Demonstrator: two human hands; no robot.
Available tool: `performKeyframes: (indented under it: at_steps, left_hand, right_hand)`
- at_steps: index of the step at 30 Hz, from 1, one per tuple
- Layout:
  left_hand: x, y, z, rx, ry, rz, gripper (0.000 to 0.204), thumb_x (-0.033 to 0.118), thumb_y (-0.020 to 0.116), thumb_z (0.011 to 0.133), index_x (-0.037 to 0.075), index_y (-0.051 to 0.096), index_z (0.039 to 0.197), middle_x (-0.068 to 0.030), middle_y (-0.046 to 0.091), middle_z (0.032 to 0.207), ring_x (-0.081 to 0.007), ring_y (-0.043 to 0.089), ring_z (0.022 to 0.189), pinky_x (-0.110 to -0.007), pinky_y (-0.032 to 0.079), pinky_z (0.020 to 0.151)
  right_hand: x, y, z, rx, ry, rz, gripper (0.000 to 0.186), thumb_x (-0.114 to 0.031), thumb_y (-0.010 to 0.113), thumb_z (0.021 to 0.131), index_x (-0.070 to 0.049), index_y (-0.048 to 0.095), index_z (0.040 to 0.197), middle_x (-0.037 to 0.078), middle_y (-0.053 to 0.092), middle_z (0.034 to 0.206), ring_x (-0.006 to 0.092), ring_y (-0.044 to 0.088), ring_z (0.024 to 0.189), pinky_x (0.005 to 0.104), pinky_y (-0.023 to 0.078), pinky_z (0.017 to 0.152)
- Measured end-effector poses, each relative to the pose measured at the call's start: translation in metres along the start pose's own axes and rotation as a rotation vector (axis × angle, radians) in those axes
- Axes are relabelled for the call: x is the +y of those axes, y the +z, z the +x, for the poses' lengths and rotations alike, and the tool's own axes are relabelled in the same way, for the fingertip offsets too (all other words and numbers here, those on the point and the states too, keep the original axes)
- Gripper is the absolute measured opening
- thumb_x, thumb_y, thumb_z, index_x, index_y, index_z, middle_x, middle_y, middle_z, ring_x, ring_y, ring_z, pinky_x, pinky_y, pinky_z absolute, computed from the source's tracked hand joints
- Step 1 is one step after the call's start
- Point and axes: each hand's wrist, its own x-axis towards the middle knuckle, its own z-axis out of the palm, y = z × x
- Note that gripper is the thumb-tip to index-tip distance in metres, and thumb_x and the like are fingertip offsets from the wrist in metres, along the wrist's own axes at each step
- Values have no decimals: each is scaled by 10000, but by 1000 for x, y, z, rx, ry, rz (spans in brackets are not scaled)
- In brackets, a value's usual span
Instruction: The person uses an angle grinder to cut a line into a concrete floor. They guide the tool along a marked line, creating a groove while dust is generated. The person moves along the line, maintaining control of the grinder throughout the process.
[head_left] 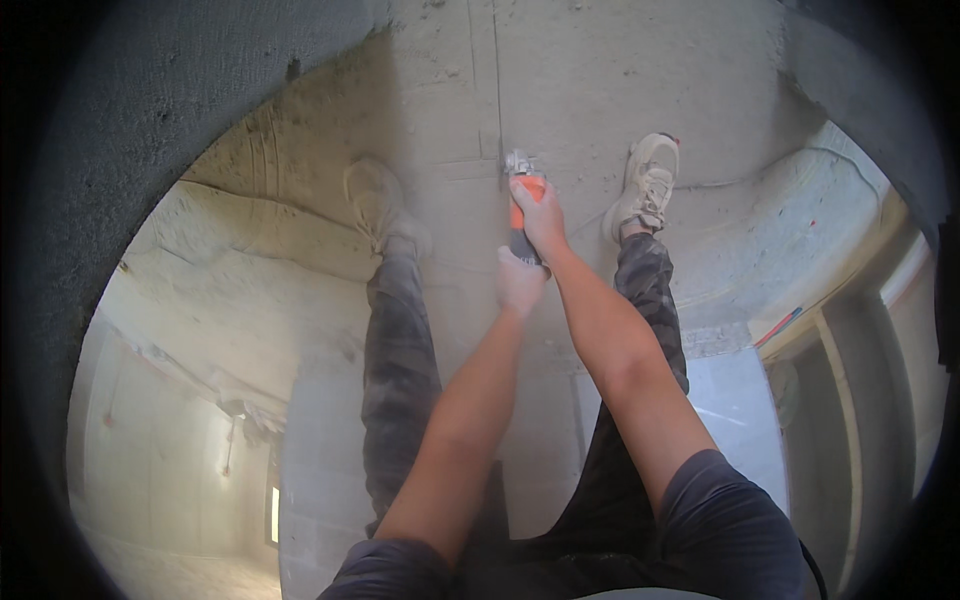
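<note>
An angle grinder [525, 175] with an orange and black body points away from me, its metal head at the end of a thin straight groove [498, 80] in the dusty grey concrete floor [580, 60]. My right hand [541, 215] is closed on the orange front part of the grinder. Lower down, my left hand [519, 275] is closed round the dark rear part. Both hands look pale, as if coated with dust. Whether the disc touches the concrete is hard to make out, as haze hangs round the tool.
My shoes [650, 180] stand either side of the grinder. Rough dark grey concrete [200, 80] borders the upper left and upper right. A pale sheet-like surface [735, 420] lies at lower right, near red and blue pipes [780, 325]. A bright room shows at lower left.
</note>
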Motion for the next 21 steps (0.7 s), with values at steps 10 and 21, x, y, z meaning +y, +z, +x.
performKeyframes:
  at_steps: [10, 21]
  left_hand:
    - [-7, -5, 11, -72, -42, 20, 590, 110, 867, 695, -75, 567, 1168, -286, 761, 1050, -433, 781, 1029, -507, 600, 867]
    - [-16, 3, 34, -22, 69, -76, 531, 98, 853, 710, -93, 604, 1139, -262, 780, 1033, -390, 795, 989, -484, 602, 820]
  right_hand:
    - [18, 18, 8, 77, 16, 90, 619, -446, 810, 979, -1, 633, 1371, 140, 724, 1212, 224, 709, 1062, 387, 571, 936]
    - [-34, 9, 3, -14, 65, 77, 640, -532, 790, 948, -72, 629, 1363, 156, 736, 1217, 268, 718, 1139, 420, 545, 1021]
